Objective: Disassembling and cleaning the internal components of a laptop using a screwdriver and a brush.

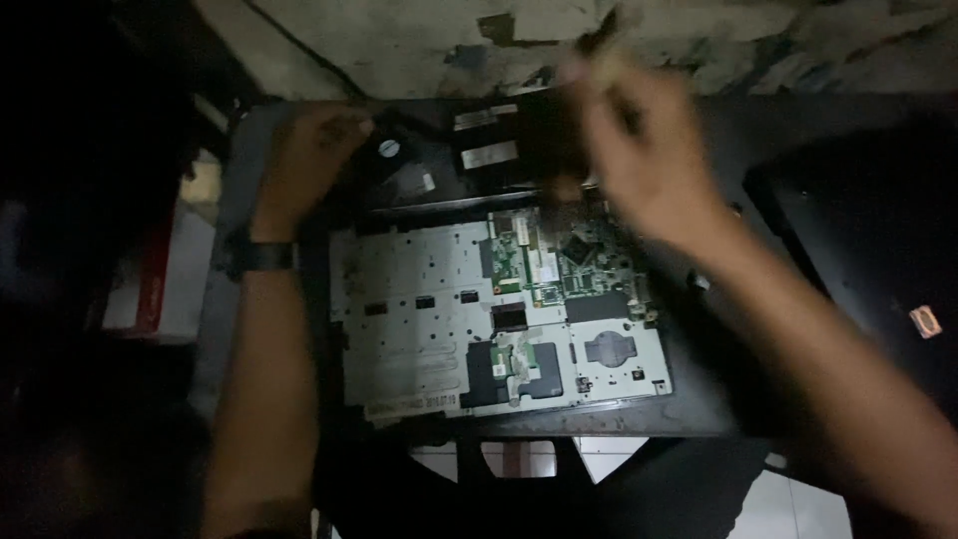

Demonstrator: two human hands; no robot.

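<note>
An opened laptop chassis lies on a dark table, its silver inner frame and a green circuit board exposed. My left hand rests on the far left corner of the dark part at the back of the laptop, near a round fan; a black watch is on that wrist. My right hand is blurred over the far right of the chassis, fingers closed around a thin tool whose kind I cannot make out.
A dark flat panel with a small orange sticker lies at the right. A white and red box stands at the left. A worn wall runs along the back. Pale floor tiles show below the table's near edge.
</note>
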